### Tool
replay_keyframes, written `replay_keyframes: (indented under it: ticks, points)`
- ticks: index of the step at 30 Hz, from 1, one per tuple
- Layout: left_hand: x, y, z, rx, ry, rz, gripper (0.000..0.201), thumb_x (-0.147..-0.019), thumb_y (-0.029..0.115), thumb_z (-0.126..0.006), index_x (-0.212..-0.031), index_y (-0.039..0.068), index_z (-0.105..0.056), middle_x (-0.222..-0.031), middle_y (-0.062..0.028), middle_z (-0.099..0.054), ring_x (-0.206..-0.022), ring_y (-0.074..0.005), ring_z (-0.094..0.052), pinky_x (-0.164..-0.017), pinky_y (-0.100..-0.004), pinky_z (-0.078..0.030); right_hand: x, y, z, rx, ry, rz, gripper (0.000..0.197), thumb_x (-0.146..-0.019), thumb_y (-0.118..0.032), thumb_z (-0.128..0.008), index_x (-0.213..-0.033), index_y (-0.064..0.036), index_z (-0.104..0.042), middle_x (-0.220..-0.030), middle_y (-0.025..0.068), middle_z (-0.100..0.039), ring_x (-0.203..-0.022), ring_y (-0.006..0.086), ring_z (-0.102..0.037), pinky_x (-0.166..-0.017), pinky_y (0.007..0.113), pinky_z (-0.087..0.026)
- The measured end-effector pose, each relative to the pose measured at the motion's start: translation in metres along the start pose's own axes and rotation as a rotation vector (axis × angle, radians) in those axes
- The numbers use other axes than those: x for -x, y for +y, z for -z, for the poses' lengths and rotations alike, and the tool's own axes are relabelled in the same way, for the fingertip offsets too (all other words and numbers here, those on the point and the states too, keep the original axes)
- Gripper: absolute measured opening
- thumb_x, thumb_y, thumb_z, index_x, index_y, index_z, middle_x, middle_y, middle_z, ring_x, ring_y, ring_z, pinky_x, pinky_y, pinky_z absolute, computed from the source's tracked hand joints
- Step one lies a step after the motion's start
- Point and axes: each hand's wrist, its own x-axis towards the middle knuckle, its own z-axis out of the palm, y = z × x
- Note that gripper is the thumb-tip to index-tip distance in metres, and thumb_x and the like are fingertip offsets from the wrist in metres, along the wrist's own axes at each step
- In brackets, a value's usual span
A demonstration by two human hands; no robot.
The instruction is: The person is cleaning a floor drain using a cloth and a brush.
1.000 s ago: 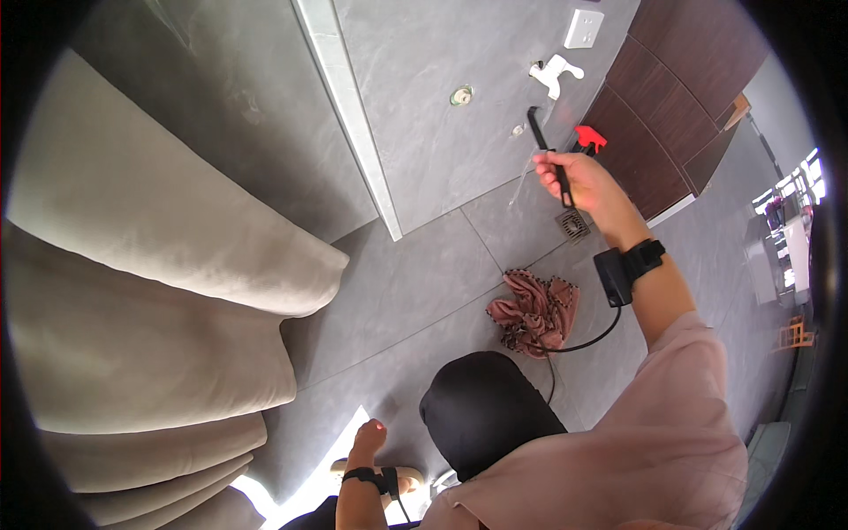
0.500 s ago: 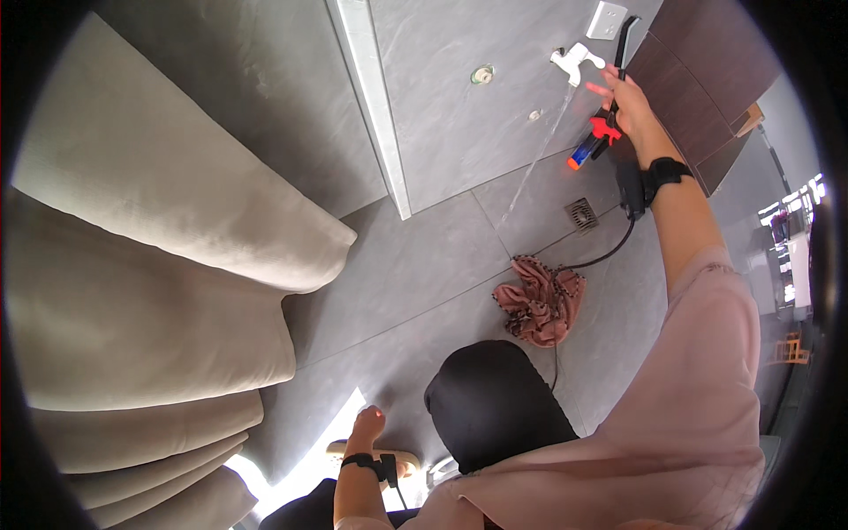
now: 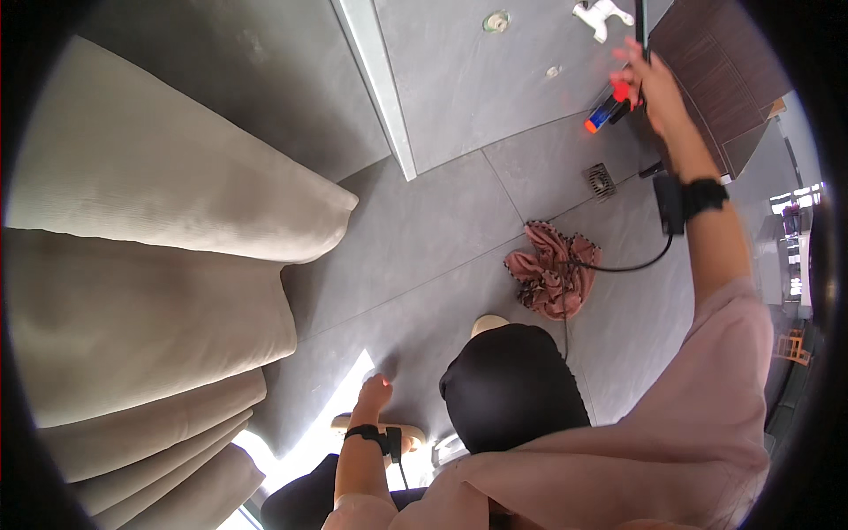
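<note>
My right hand (image 3: 658, 87) reaches out at the upper right, its fingers apart and slightly blurred. It is nearest to a black pole-like tool (image 3: 642, 19), whose red part (image 3: 623, 92) and blue piece with an orange end (image 3: 598, 118) show beside the palm. I see no grip on the pole, though the hand covers part of it. Just beyond the fingertips, a white tap (image 3: 604, 18) sticks out from the wall, with no stream visible below it. My left hand (image 3: 376, 390) hangs low near my foot, fingers curled in, nothing visible in them.
A crumpled pink cloth (image 3: 555, 274) lies on the grey tile floor near a square drain (image 3: 601, 182). Beige curtains (image 3: 177, 177) hang along the left. A dark brown cabinet (image 3: 729, 71) stands at the upper right. Cables run from the bands on both my wrists.
My right hand has drawn back from the tap handle, and the water stream is gone. The view has shifted, so the tap sits higher in it. My left hand stays low.
</note>
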Motion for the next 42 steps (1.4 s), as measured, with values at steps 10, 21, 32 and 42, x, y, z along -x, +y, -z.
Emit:
replay_keyframes:
  ticks: [10, 21, 32, 42]
  points:
    - [0.009, 0.007, 0.029, 0.019, -0.117, 0.216, 0.046, -0.065, 0.035, -0.069, -0.096, 0.005, -0.053, -0.102, -0.0116, -0.055, -0.099, -0.0289, -0.052, -0.084, -0.0393, -0.041, 0.252, 0.26, -0.037, 0.75, -0.164, -0.229, 0.051, -0.073, -0.04, -0.063, -0.101, 0.0011, -0.055, -0.078, 0.0107, -0.059, -0.063, 0.018, -0.055, -0.057, 0.032, -0.043]
    - [0.001, 0.014, 0.017, -0.098, -0.064, 0.298, 0.067, -0.057, 0.033, -0.076, -0.106, -0.003, -0.048, -0.107, -0.0185, -0.052, -0.104, -0.0331, -0.048, -0.088, -0.0386, -0.038, 0.238, 0.254, -0.14, 0.718, -0.323, -0.324, 0.032, -0.077, -0.026, -0.059, -0.103, -0.0093, -0.051, -0.1, 0.0124, -0.053, -0.089, 0.0316, -0.055, -0.071, 0.039, -0.045]
    - [0.0, 0.011, 0.017, -0.069, -0.082, 0.3, 0.067, -0.061, 0.029, -0.075, -0.11, -0.006, -0.043, -0.11, -0.0235, -0.048, -0.107, -0.0352, -0.045, -0.091, -0.0415, -0.035, 0.228, 0.249, -0.181, 0.647, -0.375, -0.233, 0.023, -0.078, -0.024, -0.056, -0.091, -0.0054, -0.05, -0.09, 0.0179, -0.055, -0.086, 0.0365, -0.053, -0.072, 0.041, -0.043]
    - [-0.005, 0.011, 0.008, -0.131, -0.092, 0.302, 0.065, -0.063, 0.033, -0.074, -0.108, -0.003, -0.046, -0.109, -0.0212, -0.049, -0.102, -0.0336, -0.048, -0.088, -0.0402, -0.038, 0.232, 0.252, -0.172, 0.806, -0.581, -0.273, 0.029, -0.075, -0.025, -0.062, -0.097, -0.0111, -0.051, -0.098, 0.0122, -0.055, -0.088, 0.0315, -0.054, -0.07, 0.041, -0.045]
